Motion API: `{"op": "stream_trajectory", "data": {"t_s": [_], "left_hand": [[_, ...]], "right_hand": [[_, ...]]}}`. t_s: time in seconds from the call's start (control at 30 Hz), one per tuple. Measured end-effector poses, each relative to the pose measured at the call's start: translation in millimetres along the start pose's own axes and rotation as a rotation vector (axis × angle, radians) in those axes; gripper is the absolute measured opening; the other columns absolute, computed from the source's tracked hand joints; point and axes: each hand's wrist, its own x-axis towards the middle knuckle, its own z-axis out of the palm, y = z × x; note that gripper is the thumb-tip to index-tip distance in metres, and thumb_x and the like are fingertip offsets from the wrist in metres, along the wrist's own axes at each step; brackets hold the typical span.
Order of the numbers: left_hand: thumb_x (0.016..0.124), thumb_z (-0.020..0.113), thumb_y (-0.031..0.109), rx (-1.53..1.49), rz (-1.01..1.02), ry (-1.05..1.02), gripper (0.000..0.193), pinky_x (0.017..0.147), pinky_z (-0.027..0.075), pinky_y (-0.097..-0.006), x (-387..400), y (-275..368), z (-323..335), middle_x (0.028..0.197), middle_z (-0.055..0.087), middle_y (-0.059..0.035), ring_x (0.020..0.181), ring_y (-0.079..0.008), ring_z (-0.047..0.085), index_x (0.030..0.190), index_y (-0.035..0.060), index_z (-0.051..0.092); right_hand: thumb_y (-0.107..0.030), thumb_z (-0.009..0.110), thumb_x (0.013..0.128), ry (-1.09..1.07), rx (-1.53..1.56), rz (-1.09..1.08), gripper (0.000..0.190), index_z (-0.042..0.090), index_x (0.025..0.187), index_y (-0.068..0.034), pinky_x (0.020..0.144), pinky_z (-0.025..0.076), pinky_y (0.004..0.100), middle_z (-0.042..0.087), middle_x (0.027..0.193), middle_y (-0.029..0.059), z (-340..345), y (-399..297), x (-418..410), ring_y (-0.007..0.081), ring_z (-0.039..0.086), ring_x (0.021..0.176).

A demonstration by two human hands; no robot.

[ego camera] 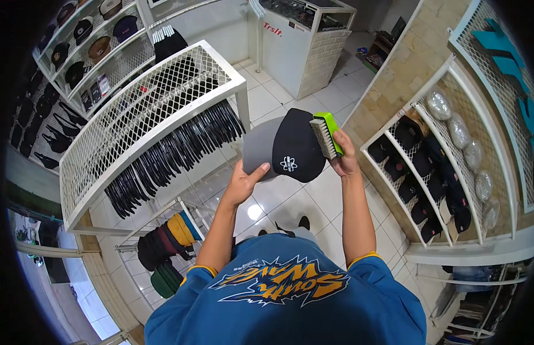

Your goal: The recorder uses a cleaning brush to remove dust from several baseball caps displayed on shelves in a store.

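Note:
A baseball cap with a black crown and a grey brim is held out in front of me, a small white emblem showing on its front panel. My left hand grips the brim near its lower edge, thumb on top. On the other side of the crown, my right hand is closed around a green-backed scrub brush. The brush's pale bristles face the cap's crown and look very close to it; whether they touch I cannot tell.
A white mesh-topped rack with many black hangers stands at left. Bags sit on a lower rack. Cap shelves line the right wall, more caps are at upper left, and a white counter stands ahead.

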Motion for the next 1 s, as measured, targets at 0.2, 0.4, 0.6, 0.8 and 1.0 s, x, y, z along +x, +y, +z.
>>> {"op": "stream_trajectory", "data": {"t_s": [0.2, 0.4, 0.6, 0.8, 1.0], "left_hand": [[0.105, 0.05, 0.029, -0.684, -0.286, -0.321, 0.04, 0.096, 0.05, -0.0296, 12, 2, -7, 0.121, 0.066, -0.0127, 0.11, -0.0182, 0.065, 0.13, -0.0013, 0.058], [0.102, 0.058, 0.018, -0.753, -0.46, -0.211, 0.038, 0.095, 0.057, -0.0366, 18, 11, 18, 0.123, 0.068, -0.0146, 0.11, -0.0232, 0.069, 0.135, -0.0012, 0.054], [0.104, 0.056, 0.02, -0.541, -0.328, -0.147, 0.04, 0.099, 0.055, -0.0358, 10, -5, 8, 0.128, 0.065, -0.0136, 0.113, -0.0214, 0.067, 0.139, -0.0008, 0.05], [0.105, 0.055, 0.022, -0.604, -0.286, -0.152, 0.038, 0.097, 0.056, -0.0342, 4, 12, 3, 0.125, 0.067, -0.0134, 0.11, -0.0211, 0.068, 0.133, -0.0038, 0.055], [0.106, 0.055, 0.025, -0.5, -0.315, -0.106, 0.036, 0.096, 0.055, -0.0333, 6, -2, -5, 0.119, 0.069, -0.0117, 0.108, -0.019, 0.068, 0.128, -0.0026, 0.06]], "right_hand": [[-0.025, 0.071, 0.088, -0.15, -0.221, -0.007, 0.056, 0.058, 0.133, 0.005, 0.094, 0.05, 0.0284, 0.069, 0.117, 0.0112, 31, -43, 7, 0.0161, 0.065, 0.104], [-0.022, 0.084, 0.08, -0.175, -0.559, -0.164, 0.056, 0.067, 0.129, -0.001, 0.099, 0.046, 0.0335, 0.071, 0.116, 0.01, 80, -32, 7, 0.0184, 0.064, 0.104], [-0.031, 0.082, 0.079, -0.024, -1.198, -0.54, 0.055, 0.069, 0.126, -0.007, 0.087, 0.043, 0.0389, 0.067, 0.095, 0.0133, 127, -24, -13, 0.0289, 0.063, 0.092], [-0.032, 0.074, 0.09, 0.289, -1.093, -0.218, 0.05, 0.065, 0.129, -0.001, 0.086, 0.052, 0.0419, 0.068, 0.105, 0.023, 67, 28, -5, 0.0371, 0.068, 0.096], [-0.031, 0.074, 0.092, 0.412, -0.803, -0.183, 0.053, 0.062, 0.132, 0.003, 0.096, 0.05, 0.0376, 0.069, 0.116, 0.0243, 75, 57, -21, 0.033, 0.067, 0.11]]}}
